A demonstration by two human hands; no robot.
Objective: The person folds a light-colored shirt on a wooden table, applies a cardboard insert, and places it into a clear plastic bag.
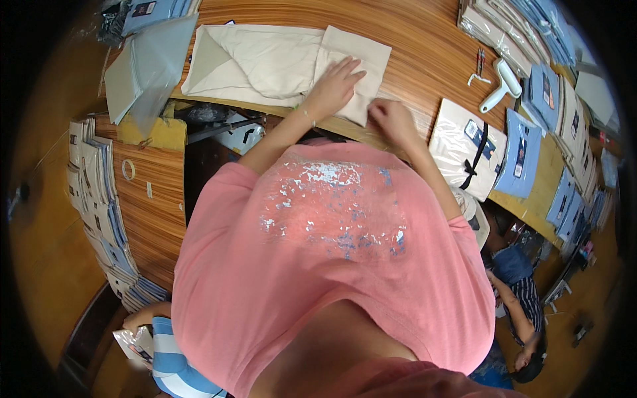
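- The left hand (pixel 337 85) lies flat, fingers spread, pressing on the folded cream cloth (pixel 279 63) at the near edge of the wooden bench (pixel 424 53).
- The right hand (pixel 390 118), just beside the left, is curled with fingertips pinched on the cloth's lower corner.
- Beyond the right hand lie a bagged cream garment (pixel 464 146) and a white lint roller (pixel 502 85).

a wood-grain tabletop (pixel 424 46) runs across the top, its edge curving down to the right. a lower wooden side table (pixel 156 199) stands at the left, lined with stacked packaged garments (pixel 99 205). more stacks (pixel 517 30) crowd the far right. the floor (pixel 40 265) is orange-brown under even, bright light.
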